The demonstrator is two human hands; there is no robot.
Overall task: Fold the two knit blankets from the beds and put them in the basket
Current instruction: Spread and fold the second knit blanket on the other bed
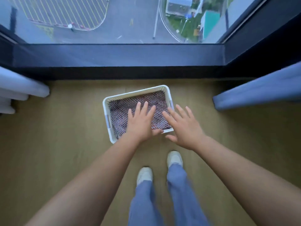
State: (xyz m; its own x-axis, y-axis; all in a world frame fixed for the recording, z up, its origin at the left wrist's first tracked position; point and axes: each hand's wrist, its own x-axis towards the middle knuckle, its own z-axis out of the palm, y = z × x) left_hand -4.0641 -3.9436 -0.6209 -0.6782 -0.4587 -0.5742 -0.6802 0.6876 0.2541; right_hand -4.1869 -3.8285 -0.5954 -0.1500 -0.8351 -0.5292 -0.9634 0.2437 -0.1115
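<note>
Wood floor (65, 128); L hand (140, 123), R hand (184, 128) spread flat, empty, over blanket (123, 106) in basket (136, 92).

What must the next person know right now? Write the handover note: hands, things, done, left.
Left hand: open, fingers spread over the knit blanket, holding nothing.
Right hand: open over the near right corner of the basket, holding nothing.
Things: the basket stands on the floor by the window, with the knit blanket folded flat inside and filling it.
Done: at least one blanket is folded and in.
Left: only the top layer shows, so check that both blankets are there.
</note>
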